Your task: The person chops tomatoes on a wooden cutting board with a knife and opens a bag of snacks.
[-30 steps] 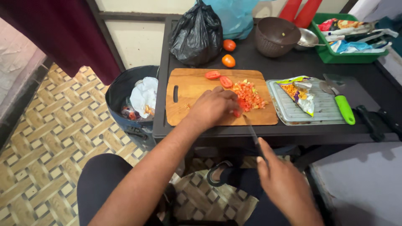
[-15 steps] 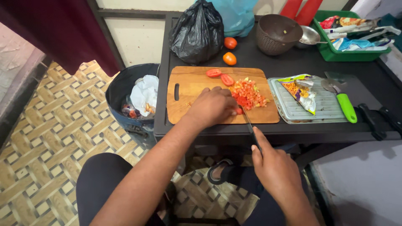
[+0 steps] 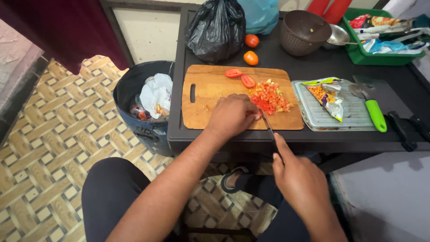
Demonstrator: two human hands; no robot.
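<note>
Both my hands are busy: right hand point(image 3: 301, 181) closed around the knife point(image 3: 268, 127), drawn nearer than before; left hand point(image 3: 233, 114) curled over tomato point(image 3: 257, 114) on the cutting board point(image 3: 210, 92). Crumpled yellow-orange snack packet point(image 3: 327, 94) lies on the grey tray point(image 3: 354, 117).

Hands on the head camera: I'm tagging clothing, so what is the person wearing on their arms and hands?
Nothing shows on either: the left hand and right hand are bare, with no gloves, rings or watch visible, and both forearms are uncovered, with no sleeves in view.
</note>
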